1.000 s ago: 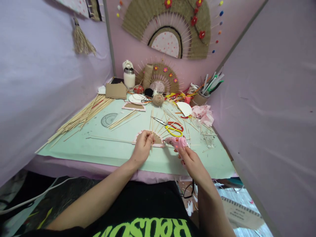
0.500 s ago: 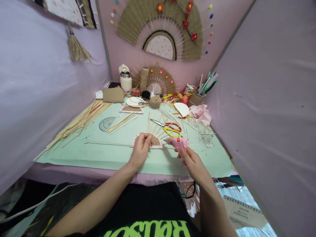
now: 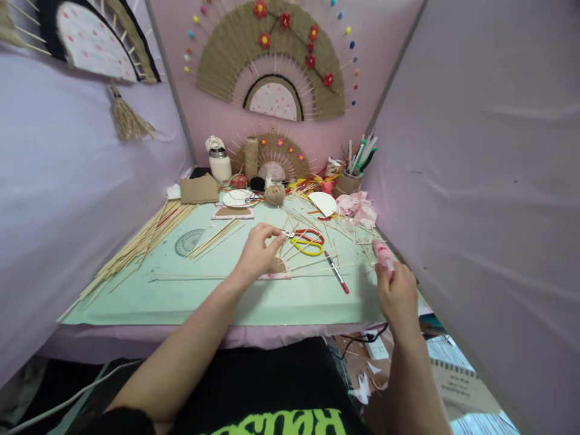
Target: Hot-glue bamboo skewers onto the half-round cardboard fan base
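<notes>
My left hand (image 3: 259, 249) lay over the middle of the green mat (image 3: 181, 299), its fingertips (image 3: 277, 237) drawn together in a pinch on the skewers (image 3: 290, 246) that fanned out from the cardboard half-disc (image 3: 277, 269). The half-disc sat flat under the heel of that hand, well in from the near edge of the mat. My right hand (image 3: 399, 296) was closed around the pink glue gun (image 3: 383, 254) out at the right edge of the surface (image 3: 136, 344), close against the purple curtain wall (image 3: 475, 181), so there was little room on that side. Between my two hands lay a red pen (image 3: 336, 272), and just beyond it the yellow and red scissors (image 3: 308, 240), close by my left fingertips. The strip of mat along the near edge was bare, and so was a broad stretch to the left of my left hand, crossed by one long stick (image 3: 190, 278). Further left a bundle of sticks (image 3: 140, 241) ran slantwise along the mat's left edge. The back of the surface was crowded: a ball of twine (image 3: 274, 194), crumpled pink paper (image 3: 357, 208) and a cup of pens (image 3: 348, 181) stood near the rear wall.
</notes>
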`<state>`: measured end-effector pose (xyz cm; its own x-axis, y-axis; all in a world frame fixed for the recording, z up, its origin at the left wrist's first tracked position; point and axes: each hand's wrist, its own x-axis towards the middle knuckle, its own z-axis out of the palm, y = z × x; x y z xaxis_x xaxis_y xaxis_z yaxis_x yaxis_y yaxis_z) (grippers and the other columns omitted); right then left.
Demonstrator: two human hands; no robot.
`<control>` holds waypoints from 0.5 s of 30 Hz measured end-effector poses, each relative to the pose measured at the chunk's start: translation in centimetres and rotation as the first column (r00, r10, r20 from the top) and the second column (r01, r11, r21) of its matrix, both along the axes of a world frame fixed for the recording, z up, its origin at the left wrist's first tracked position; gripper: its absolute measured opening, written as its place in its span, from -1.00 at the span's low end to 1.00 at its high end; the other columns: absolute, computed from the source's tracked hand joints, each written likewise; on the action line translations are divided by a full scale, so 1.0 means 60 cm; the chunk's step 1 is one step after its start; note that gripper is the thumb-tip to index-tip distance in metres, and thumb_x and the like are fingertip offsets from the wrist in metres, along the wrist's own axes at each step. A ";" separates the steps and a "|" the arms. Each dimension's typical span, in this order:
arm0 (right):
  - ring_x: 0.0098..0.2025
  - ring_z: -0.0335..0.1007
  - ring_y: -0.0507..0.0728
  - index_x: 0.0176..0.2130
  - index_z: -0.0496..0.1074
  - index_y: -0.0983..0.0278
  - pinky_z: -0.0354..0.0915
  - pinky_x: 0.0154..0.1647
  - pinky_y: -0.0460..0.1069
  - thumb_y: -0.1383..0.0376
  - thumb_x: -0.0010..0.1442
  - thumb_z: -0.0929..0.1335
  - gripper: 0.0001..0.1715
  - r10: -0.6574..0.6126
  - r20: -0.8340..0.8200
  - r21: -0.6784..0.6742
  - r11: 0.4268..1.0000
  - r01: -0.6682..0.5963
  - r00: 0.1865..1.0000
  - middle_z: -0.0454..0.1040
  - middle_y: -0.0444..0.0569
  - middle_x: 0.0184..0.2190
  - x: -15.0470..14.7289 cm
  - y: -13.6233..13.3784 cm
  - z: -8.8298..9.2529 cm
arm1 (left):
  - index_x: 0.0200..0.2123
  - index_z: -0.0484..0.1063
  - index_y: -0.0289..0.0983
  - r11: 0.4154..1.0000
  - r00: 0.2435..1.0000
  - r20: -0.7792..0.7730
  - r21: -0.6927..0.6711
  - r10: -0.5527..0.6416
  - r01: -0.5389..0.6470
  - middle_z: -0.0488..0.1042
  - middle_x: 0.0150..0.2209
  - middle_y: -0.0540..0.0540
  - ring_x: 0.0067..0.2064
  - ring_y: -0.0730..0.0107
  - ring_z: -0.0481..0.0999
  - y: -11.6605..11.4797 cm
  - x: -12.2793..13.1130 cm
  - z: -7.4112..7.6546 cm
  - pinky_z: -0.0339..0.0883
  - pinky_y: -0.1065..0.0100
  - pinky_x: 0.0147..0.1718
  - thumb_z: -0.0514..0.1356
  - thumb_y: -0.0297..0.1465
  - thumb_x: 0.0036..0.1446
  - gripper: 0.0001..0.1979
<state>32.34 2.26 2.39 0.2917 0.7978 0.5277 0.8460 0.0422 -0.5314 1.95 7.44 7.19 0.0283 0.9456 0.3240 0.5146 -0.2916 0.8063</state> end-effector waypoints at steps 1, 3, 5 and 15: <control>-0.29 0.23 0.25 -0.35 0.36 0.24 0.17 -0.18 0.13 -0.15 0.32 0.07 -0.37 -0.034 0.056 -0.019 0.999 0.035 0.998 0.35 0.06 -0.43 0.012 0.008 -0.012 | -0.38 0.48 -0.22 1.000 0.995 -0.100 -0.027 -0.015 0.012 0.44 -0.18 -0.10 -0.02 0.20 0.38 0.012 0.010 0.009 0.23 0.17 0.05 0.18 -0.32 0.19 -0.86; -0.26 0.22 0.27 -0.32 0.37 0.25 0.16 -0.16 0.14 -0.12 0.33 0.06 -0.38 -0.070 0.120 -0.021 0.997 0.073 0.990 0.35 0.10 -0.40 0.030 0.019 -0.035 | -0.35 0.53 -0.19 0.992 0.954 -0.292 -0.117 -0.074 0.042 0.42 -0.10 -0.12 0.06 0.11 0.32 0.033 0.032 0.018 0.20 0.09 0.07 0.19 -0.30 0.20 -0.85; -0.26 0.22 0.28 -0.30 0.38 0.27 0.15 -0.13 0.15 -0.10 0.34 0.05 -0.38 -0.092 0.142 -0.027 0.995 0.097 0.986 0.35 0.12 -0.40 0.038 0.025 -0.054 | -0.32 0.55 -0.18 0.983 0.896 -0.424 -0.175 -0.130 0.060 0.40 -0.07 -0.13 0.08 0.07 0.30 0.048 0.051 0.016 0.20 0.05 0.05 0.18 -0.27 0.22 -0.83; -0.23 0.22 0.29 -0.25 0.41 0.29 0.15 -0.10 0.15 -0.14 0.33 0.02 -0.30 -0.167 0.096 -0.065 0.983 0.174 0.981 0.38 0.17 -0.33 0.042 0.037 -0.080 | -0.27 0.57 -0.17 0.954 0.735 -0.624 -0.278 -0.266 0.109 0.36 -0.01 -0.15 0.10 0.06 0.23 0.078 0.067 -0.024 0.16 0.08 0.02 0.14 -0.27 0.21 -0.79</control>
<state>34.88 4.49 -2.38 0.3808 0.7775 0.5004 0.8819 -0.1428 -0.4492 5.95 12.15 5.73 0.3404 0.9392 -0.0442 0.8861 -0.3047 0.3491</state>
